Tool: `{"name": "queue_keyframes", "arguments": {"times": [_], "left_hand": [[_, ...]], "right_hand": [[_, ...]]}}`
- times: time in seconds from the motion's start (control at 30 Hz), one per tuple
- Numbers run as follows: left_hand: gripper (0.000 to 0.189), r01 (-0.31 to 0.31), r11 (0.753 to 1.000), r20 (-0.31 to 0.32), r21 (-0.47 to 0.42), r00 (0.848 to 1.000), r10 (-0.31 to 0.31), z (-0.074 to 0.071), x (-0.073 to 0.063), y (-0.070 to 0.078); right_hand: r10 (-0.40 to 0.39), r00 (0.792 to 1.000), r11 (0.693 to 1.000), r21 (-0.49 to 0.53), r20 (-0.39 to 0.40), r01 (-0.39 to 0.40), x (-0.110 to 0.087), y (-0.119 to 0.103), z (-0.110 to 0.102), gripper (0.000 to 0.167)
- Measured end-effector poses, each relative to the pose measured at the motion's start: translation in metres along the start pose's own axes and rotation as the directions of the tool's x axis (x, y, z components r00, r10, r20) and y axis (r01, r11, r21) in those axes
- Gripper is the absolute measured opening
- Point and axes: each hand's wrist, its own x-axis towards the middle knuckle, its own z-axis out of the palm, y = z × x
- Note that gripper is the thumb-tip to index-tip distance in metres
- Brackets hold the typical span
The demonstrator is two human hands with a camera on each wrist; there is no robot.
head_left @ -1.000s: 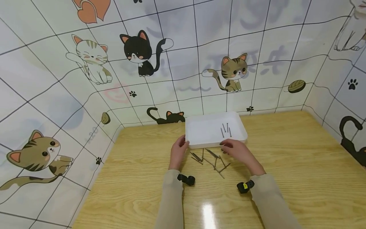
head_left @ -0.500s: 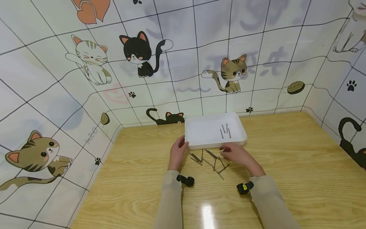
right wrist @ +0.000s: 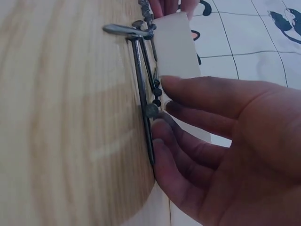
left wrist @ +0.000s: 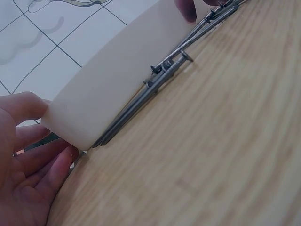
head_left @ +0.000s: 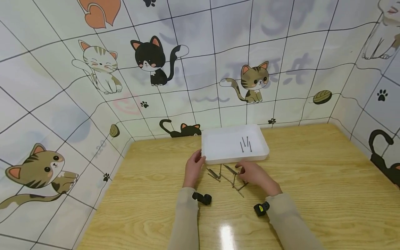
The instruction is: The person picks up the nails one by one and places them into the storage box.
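Note:
A shallow white tray [head_left: 218, 144] stands at the back of the table, with several nails [head_left: 246, 144] lying in its right part. My left hand [head_left: 193, 168] holds the tray's near left corner, its thumb at the rim. In the left wrist view, fingers [left wrist: 59, 162] curl at the corner beside the tray wall [left wrist: 103, 89]. A loose pile of nails [head_left: 214, 174] lies on the wood in front of the tray. Over the pile's right side is my right hand [head_left: 254, 173]. Its thumb and fingers [right wrist: 202, 115] are bent and apart, close to a long nail [right wrist: 142, 94].
The wooden table [head_left: 150, 194] extends to both sides and toward me. Behind it rises a wall covering [head_left: 203, 76] with cat drawings, close to the tray's far edge. Black wrist cameras [head_left: 202, 198] sit on both wrists.
My right hand has come down from the tray's front edge, toward me and slightly left, over the loose nails. My left hand stays at the tray corner.

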Motion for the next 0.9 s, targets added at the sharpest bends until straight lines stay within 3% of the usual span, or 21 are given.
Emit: {"name": "queue_keyframes", "arguments": {"times": [0.3, 0.47, 0.9], "left_hand": [[0.044, -0.001, 1.000, 0.003, 0.009, 1.000, 0.001, 0.0003, -0.0002, -0.0001], [0.045, -0.001, 1.000, -0.001, 0.010, 1.000, 0.001, 0.0006, -0.0008, 0.0001], [0.046, 0.013, 1.000, -0.005, 0.016, 1.000, -0.013, 0.0000, -0.0008, 0.0008]], "right_hand": [[-0.069, 0.997, 0.991, -0.120, -0.028, 0.065, -0.0035, -0.0025, 0.0025, 0.035], [-0.022, 0.999, 0.983, -0.182, -0.040, 0.014, -0.0064, -0.0051, -0.0011, 0.040], [0.004, 0.997, 0.980, -0.197, -0.072, -0.018, -0.0085, -0.0078, -0.0017, 0.018]]}}
